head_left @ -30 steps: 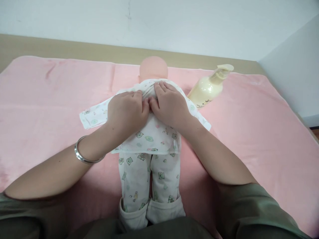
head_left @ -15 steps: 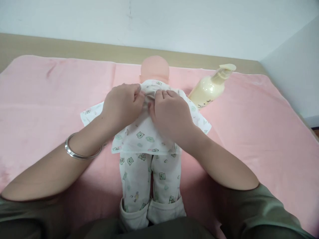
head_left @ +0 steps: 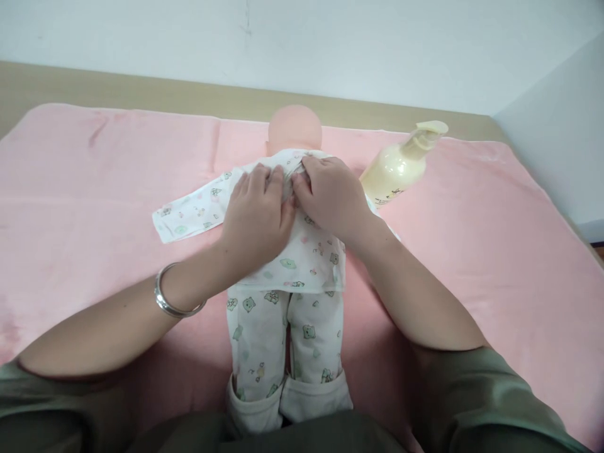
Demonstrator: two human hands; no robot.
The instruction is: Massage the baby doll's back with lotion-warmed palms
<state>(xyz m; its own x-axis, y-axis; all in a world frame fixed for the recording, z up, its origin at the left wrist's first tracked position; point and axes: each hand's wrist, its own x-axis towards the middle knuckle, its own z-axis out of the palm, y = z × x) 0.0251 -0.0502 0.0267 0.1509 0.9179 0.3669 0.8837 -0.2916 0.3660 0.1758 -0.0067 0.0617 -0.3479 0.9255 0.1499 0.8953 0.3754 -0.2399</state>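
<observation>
A baby doll [head_left: 295, 126] lies on its back in a white baby shirt [head_left: 302, 264] and matching trousers [head_left: 309, 340], both printed with small green animals. My left hand [head_left: 259, 211] rests on the chest of the shirt, fingers laid over the cloth and the thumb apart from them. Close beside it, my right hand [head_left: 335, 195] has thumb and forefinger pinched on the shirt's front just under the collar. The hands cover most of the chest, so any fastening there is hidden. One shirt sleeve [head_left: 191, 211] stretches out to the left.
A pale yellow pump bottle [head_left: 396, 167] lies tilted beside the doll's shoulder on the right. Under everything is a pink mat [head_left: 94, 163] on a wooden surface [head_left: 155, 85], with a white wall [head_left: 330, 44] behind.
My left hand has shifted right and down, loosening its pinch to lie over the shirt, and uncovering the left sleeve. The right hand has moved slightly up and right, pinching nearer the collar.
</observation>
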